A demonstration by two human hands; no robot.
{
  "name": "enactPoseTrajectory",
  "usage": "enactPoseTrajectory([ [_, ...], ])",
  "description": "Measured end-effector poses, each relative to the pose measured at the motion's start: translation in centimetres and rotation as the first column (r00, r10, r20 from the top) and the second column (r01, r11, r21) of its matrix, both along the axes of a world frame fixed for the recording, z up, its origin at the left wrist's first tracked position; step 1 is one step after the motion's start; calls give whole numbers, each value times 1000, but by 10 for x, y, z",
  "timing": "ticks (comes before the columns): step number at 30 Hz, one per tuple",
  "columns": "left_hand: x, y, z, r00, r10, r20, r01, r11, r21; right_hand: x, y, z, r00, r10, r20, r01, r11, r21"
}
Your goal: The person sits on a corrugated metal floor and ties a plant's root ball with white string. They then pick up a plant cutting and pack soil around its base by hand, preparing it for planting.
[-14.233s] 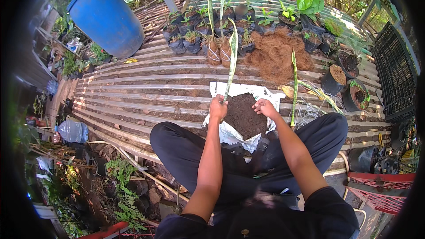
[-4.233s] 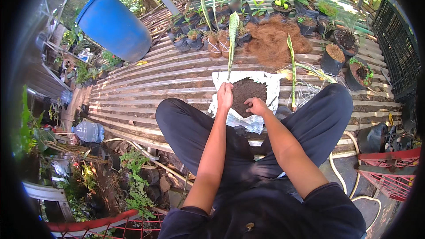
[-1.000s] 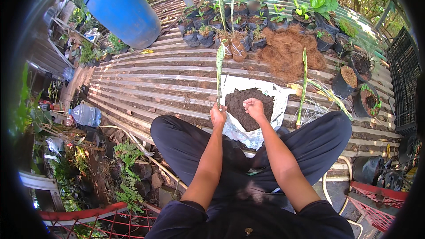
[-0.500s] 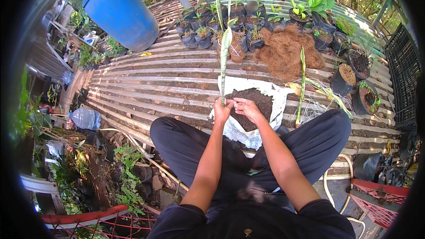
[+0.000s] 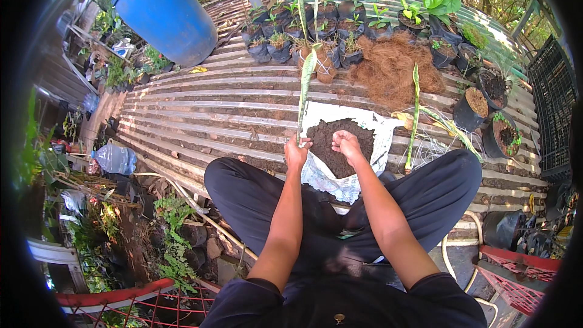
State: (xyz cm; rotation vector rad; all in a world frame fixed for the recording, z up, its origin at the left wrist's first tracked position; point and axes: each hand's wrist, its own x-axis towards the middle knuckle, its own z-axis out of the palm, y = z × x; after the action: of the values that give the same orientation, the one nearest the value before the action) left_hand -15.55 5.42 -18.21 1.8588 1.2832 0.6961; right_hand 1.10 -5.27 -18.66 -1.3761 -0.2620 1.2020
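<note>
My left hand point(image 5: 296, 150) is closed around the lower end of a long snake plant leaf point(image 5: 306, 82), which stands nearly upright at the left edge of an opened white sack point(image 5: 381, 140). Dark potting soil point(image 5: 331, 161) is heaped on the sack in front of my crossed legs. Over that soil, apart from the leaf, my right hand point(image 5: 346, 144) has its fingers curled together; whatever they may hold is too small to make out. Two more snake plant leaves, one upright-looking leaf point(image 5: 413, 115) and one slanting leaf point(image 5: 455, 132), lie right of the sack.
Brown coconut fibre point(image 5: 398, 73) is piled beyond the sack, beside rows of potted seedlings in black bags point(image 5: 279, 51). A blue barrel point(image 5: 167, 18) stands far left. Black pots point(image 5: 470, 109) and a black crate point(image 5: 551, 103) line the right. A plastic water bottle point(image 5: 116, 159) lies left.
My hands have parted: the right has drawn away from the leaf's base to over the soil, while the left has shifted slightly left and down with the leaf.
</note>
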Motion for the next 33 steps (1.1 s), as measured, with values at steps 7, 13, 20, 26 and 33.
enactPoseTrajectory([
  [7,2,-14,10,974,-87,-208,70,994,-89,1,-5,-14,990,15,142,7,989,-151],
  [13,7,-29,8,951,-178,-253,175,984,-35,2,-4,-22,989,19,149,3,989,-146],
  [20,12,-33,-5,966,-119,-228,119,993,-13,2,-7,-21,992,23,127,-1,985,-170],
  [26,13,-31,-10,980,-131,-149,127,991,-32,1,-9,-16,988,91,127,-67,982,-177],
  [33,23,-29,1,992,-119,45,122,989,-85,-8,-5,-8,990,114,-86,-110,993,44],
])
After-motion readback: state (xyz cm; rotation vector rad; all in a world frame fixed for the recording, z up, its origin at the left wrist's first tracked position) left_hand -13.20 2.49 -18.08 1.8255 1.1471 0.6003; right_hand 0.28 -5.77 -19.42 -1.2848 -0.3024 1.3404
